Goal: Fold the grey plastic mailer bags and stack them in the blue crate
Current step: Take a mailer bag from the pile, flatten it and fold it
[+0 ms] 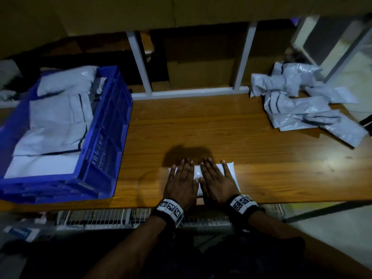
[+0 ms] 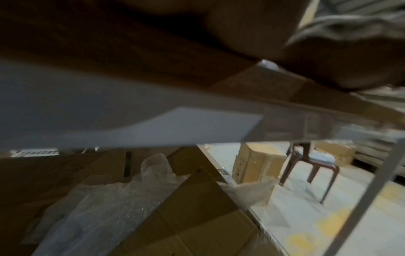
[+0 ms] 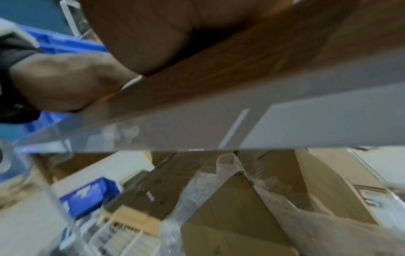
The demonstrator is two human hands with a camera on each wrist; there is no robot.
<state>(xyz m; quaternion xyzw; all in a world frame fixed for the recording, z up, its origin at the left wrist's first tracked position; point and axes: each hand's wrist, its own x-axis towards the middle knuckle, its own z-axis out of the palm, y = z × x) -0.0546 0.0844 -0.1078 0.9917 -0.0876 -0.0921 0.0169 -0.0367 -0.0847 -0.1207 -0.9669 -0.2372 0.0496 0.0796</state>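
Observation:
A folded grey mailer bag [image 1: 231, 174] lies near the front edge of the wooden table [image 1: 201, 125]. Both hands lie flat on it side by side with straight fingers: my left hand [image 1: 181, 178] on its left half, my right hand [image 1: 216, 178] on its right half. The blue crate [image 1: 108, 137] stands at the table's left and holds several folded grey bags [image 1: 54, 125]. A loose pile of unfolded grey bags [image 1: 302, 101] lies at the back right. The wrist views show only the heels of the hands, the table edge and the floor below.
White shelf posts [image 1: 141, 63] rise along the table's back edge with cardboard boxes behind. Under the table lie cardboard boxes [image 2: 197, 216] and bubble wrap [image 2: 109, 207]. A chair [image 2: 311, 166] stands on the floor to the right. A wire rack [image 1: 120, 218] runs below the front edge.

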